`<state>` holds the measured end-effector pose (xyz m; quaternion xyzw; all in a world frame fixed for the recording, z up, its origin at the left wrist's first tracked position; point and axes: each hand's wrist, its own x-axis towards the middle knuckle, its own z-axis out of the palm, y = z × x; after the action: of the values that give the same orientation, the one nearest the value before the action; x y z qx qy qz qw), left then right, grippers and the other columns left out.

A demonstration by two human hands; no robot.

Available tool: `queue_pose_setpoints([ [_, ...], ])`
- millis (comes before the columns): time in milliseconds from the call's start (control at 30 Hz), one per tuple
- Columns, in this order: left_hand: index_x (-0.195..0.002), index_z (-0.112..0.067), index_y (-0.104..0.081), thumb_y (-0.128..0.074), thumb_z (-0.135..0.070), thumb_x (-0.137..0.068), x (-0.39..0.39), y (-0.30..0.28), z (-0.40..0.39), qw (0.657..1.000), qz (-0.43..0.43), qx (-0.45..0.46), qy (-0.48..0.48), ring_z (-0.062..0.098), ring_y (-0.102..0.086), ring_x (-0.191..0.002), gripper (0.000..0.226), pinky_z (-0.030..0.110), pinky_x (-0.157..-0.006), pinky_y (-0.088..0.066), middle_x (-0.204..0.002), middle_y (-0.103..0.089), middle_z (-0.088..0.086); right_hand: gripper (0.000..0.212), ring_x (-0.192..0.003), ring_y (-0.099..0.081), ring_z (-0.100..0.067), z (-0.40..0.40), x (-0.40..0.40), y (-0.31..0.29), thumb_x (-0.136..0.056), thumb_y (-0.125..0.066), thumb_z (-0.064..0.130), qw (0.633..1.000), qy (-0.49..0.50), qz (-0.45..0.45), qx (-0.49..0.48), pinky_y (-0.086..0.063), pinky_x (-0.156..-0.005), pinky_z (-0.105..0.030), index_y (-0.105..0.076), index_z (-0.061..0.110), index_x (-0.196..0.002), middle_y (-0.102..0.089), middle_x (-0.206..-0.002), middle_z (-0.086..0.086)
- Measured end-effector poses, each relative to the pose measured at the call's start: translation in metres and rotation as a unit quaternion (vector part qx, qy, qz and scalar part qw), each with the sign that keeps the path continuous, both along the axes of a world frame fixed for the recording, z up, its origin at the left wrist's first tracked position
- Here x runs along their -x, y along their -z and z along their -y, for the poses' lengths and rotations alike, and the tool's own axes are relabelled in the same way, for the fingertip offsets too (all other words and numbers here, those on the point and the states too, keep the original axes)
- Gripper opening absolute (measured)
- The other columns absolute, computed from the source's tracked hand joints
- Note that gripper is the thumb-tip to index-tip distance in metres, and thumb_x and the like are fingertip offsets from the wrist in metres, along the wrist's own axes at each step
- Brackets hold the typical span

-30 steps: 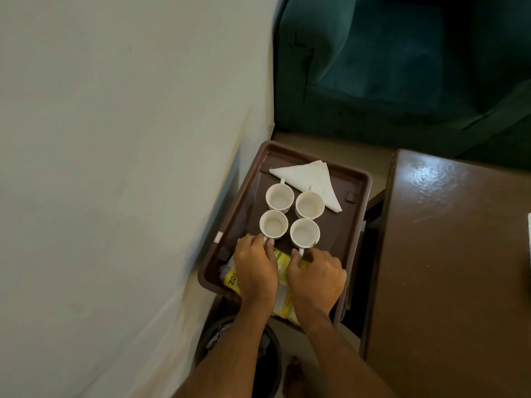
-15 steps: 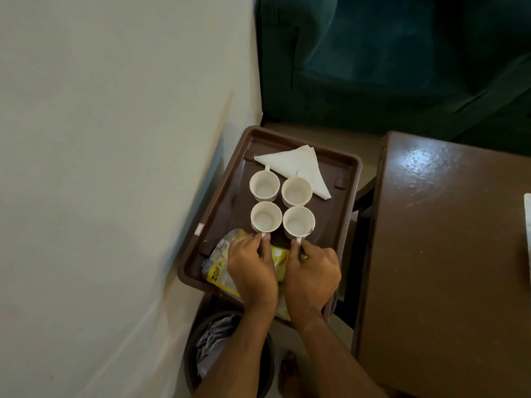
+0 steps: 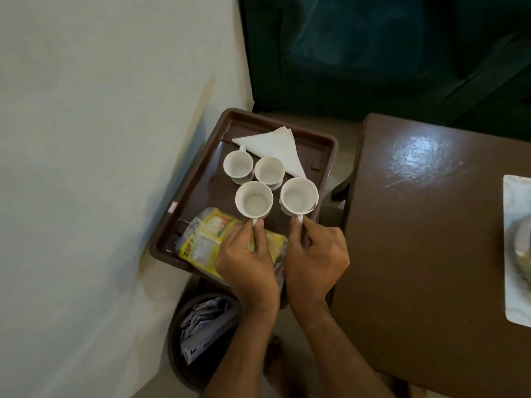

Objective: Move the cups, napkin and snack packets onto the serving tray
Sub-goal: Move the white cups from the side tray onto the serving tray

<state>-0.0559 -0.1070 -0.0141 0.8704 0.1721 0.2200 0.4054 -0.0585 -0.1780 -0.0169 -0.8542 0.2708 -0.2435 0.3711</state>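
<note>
A brown tray (image 3: 198, 173) by the wall carries a folded white napkin (image 3: 275, 143), two white cups (image 3: 238, 165) (image 3: 269, 171) standing on it, and yellow snack packets (image 3: 202, 242) at its near end. My left hand (image 3: 249, 262) grips the handle of a white cup (image 3: 254, 200) held above the tray. My right hand (image 3: 316, 259) grips the handle of another white cup (image 3: 298, 196), lifted and shifted toward the tray's right rim. My hands cover part of the packets.
A dark wooden table (image 3: 431, 239) stands to the right, with a pale tray (image 3: 517, 254) at its right edge. A dark bin (image 3: 198, 337) with crumpled wrappers sits on the floor below the tray. A green armchair (image 3: 373, 53) is behind.
Both hands closed on the handles of the two near cups and raised them off the tray; the right cup has moved rightward.
</note>
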Motion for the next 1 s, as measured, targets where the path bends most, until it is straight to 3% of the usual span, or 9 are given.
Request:
queue_pose_setpoints([
  [167, -0.094, -0.004, -0.082, -0.076, -0.008, -0.094, 0.018, -0.008, 0.048, 1.000, 0.002, 0.001, 0.005, 0.020, -0.072, -0.073, 0.007, 0.017, -0.075, -0.048, -0.083, -0.080, 0.005, 0.018, -0.060, -0.054, -0.019, 0.054, 0.020, -0.008, -0.087, -0.082, 0.012, 1.000, 0.026, 0.003, -0.002, -0.044, -0.053, -0.030, -0.075, 0.012, -0.070, -0.061, -0.057, 0.003],
  [333, -0.094, -0.005, -0.083, -0.073, -0.012, -0.097, 0.043, -0.015, 0.116, 0.999, -0.027, 0.029, 0.021, 0.021, -0.072, -0.075, 0.013, 0.040, -0.072, -0.059, -0.083, -0.079, 0.004, 0.017, -0.062, -0.053, -0.017, 0.126, 0.046, -0.013, -0.089, -0.079, 0.015, 0.999, 0.043, -0.005, -0.001, -0.041, -0.056, -0.027, -0.076, 0.013, -0.072, -0.063, -0.059, 0.004],
  [467, -0.097, -0.004, -0.083, -0.075, -0.009, -0.095, 0.061, -0.020, 0.182, 0.998, -0.019, 0.045, 0.045, 0.018, -0.074, -0.078, 0.010, 0.022, -0.074, -0.057, -0.086, -0.081, 0.005, 0.016, -0.063, -0.051, -0.014, 0.191, 0.067, -0.013, -0.089, -0.079, 0.017, 0.998, 0.069, 0.007, 0.003, -0.037, -0.058, -0.022, -0.076, 0.015, -0.073, -0.062, -0.059, 0.006],
  [567, -0.098, -0.006, -0.084, -0.075, -0.010, -0.095, 0.078, -0.019, 0.231, 0.996, -0.025, 0.053, 0.063, 0.013, -0.075, -0.081, 0.010, 0.019, -0.074, -0.058, -0.088, -0.081, 0.003, 0.012, -0.065, -0.050, -0.011, 0.239, 0.084, -0.010, -0.090, -0.077, 0.020, 0.996, 0.083, 0.001, 0.018, -0.035, -0.060, -0.021, -0.078, 0.016, -0.079, -0.065, -0.062, 0.005],
  [700, -0.096, -0.008, -0.083, -0.078, -0.009, -0.092, 0.097, -0.016, 0.297, 0.994, -0.031, 0.048, 0.088, 0.004, -0.068, -0.078, 0.007, -0.001, -0.074, -0.044, -0.085, -0.080, 0.000, 0.005, -0.070, -0.050, -0.008, 0.303, 0.107, -0.007, -0.088, -0.079, 0.017, 0.994, 0.110, -0.005, 0.025, -0.030, -0.060, -0.016, -0.081, 0.014, -0.086, -0.071, -0.068, 0.001],
  [767, -0.096, -0.009, -0.084, -0.079, -0.009, -0.091, 0.104, -0.012, 0.323, 0.993, -0.035, 0.048, 0.104, 0.007, -0.070, -0.077, 0.007, 0.003, -0.074, -0.047, -0.084, -0.080, 0.000, 0.003, -0.070, -0.052, -0.011, 0.330, 0.116, -0.005, -0.087, -0.081, 0.015, 0.992, 0.119, -0.010, 0.033, -0.027, -0.062, -0.011, -0.081, 0.012, -0.085, -0.072, -0.069, -0.001],
  [867, -0.095, -0.008, -0.084, -0.079, -0.009, -0.091, 0.113, -0.006, 0.364, 0.991, -0.039, 0.046, 0.118, 0.015, -0.074, -0.076, 0.006, 0.024, -0.069, -0.057, -0.084, -0.080, 0.001, 0.005, -0.068, -0.059, -0.020, 0.372, 0.128, -0.001, -0.087, -0.082, 0.015, 0.989, 0.135, -0.033, 0.056, -0.026, -0.065, -0.014, -0.082, 0.010, -0.086, -0.073, -0.069, -0.004],
  [1000, -0.095, -0.007, -0.084, -0.079, -0.009, -0.091, 0.124, 0.000, 0.413, 0.989, -0.045, 0.042, 0.137, 0.017, -0.076, -0.078, 0.007, 0.022, -0.071, -0.056, -0.086, -0.081, 0.002, 0.004, -0.067, -0.063, -0.025, 0.419, 0.145, 0.006, -0.085, -0.081, 0.013, 0.985, 0.151, -0.034, 0.080, -0.032, -0.066, -0.020, -0.082, 0.010, -0.088, -0.074, -0.069, -0.004],
])
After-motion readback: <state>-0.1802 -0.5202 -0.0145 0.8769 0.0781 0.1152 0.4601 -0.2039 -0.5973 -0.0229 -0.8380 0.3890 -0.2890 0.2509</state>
